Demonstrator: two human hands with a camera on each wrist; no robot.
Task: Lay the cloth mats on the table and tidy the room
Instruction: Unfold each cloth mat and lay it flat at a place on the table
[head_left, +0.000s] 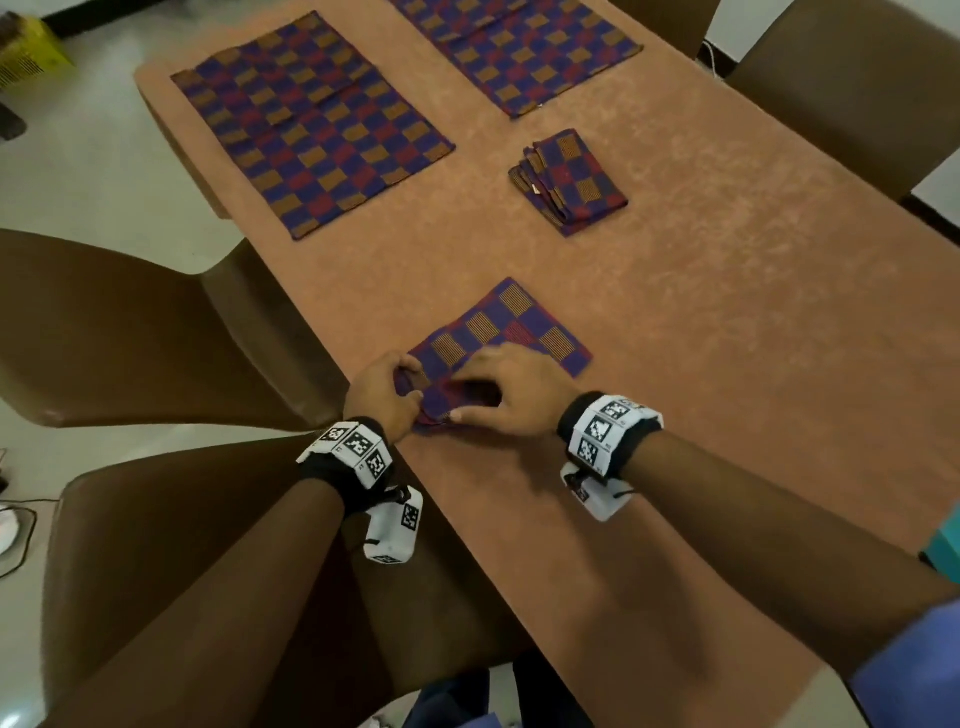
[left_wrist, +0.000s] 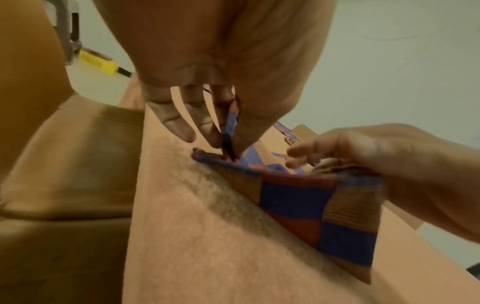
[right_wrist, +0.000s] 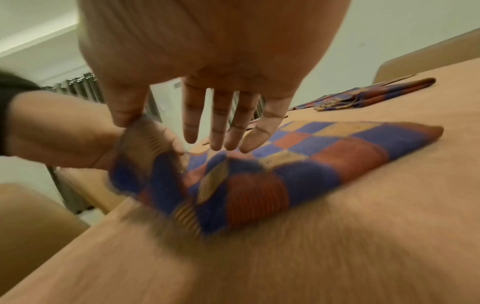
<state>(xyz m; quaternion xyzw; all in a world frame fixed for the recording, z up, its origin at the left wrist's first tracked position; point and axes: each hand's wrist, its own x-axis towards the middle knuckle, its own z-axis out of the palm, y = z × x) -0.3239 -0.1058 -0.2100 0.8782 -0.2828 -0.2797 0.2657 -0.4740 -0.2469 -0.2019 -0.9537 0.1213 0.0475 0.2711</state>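
I see folded mat (head_left: 511, 325) under my hands: checks of blue, red and gold-striped squares. Two spread mats, near one (head_left: 311, 122) and far one (head_left: 519, 49), same check. Folded stack (head_left: 571, 182) same again. Table (head_left: 727, 312) mottled tan-orange. Chairs (head_left: 130, 332) brown. Wrist bands (head_left: 602, 431) white with black square codes. Box (head_left: 31, 52) on floor yellow.

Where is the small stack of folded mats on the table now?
In the head view the folded stack lies mid-table, right of the near open mat, below the far mat, and beyond the mat under both hands.
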